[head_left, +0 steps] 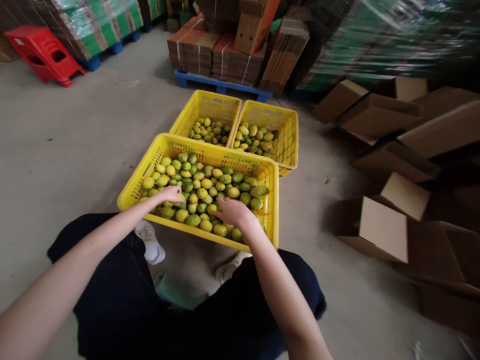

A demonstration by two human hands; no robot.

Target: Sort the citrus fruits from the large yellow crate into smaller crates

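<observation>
A large yellow plastic crate [273, 200] in front of my knees holds many lemons [206, 225], some yellow and some green. Over the left half of the crate, my left hand [171, 194] curls its fingers round a yellowish lemon, partly hidden by the hand. My right hand [235, 212] is low over the fruit right of the middle. Its fingers are bent and apart, their tips close to a yellow lemon [212, 209]; whether they touch it I cannot tell.
Two more yellow crates [240, 112] with lemons stand just behind. Open cardboard boxes [383, 225] lie along the right. At the back, flattened cartons [195, 50] are stacked on a blue pallet [221, 85]. A red stool [47, 55] stands far left.
</observation>
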